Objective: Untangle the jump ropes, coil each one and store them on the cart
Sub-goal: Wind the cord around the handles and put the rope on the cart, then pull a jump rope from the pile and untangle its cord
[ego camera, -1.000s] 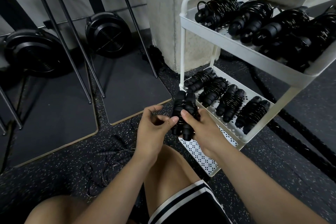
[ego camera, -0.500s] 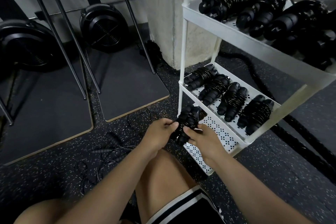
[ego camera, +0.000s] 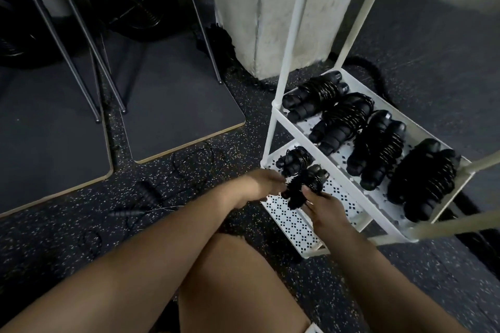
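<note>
While both hands worked over the cart's (ego camera: 278, 116) bottom shelf (ego camera: 292, 224), the coiled jump rope (ego camera: 303, 186) hung between them, just above that shelf and right beside the one stored bundle (ego camera: 293, 161) at its far left corner. The right hand (ego camera: 324, 207) had its fingers (ego camera: 308, 193) clamped round the rope's near end, carrying its weight. The left hand (ego camera: 259, 186) had its fingers (ego camera: 276, 180) curled onto the rope's left side, apparently pinching the wraps so the coil would not spring loose. Held low and roughly parallel to its neighbour, it seemed meant to go down next in the row, like the four bundles (ego camera: 376, 143) on the middle shelf (ego camera: 303, 134). Tangled ropes (ego camera: 151, 197) lay on the floor (ego camera: 81, 224) off the cart's left edge.
</note>
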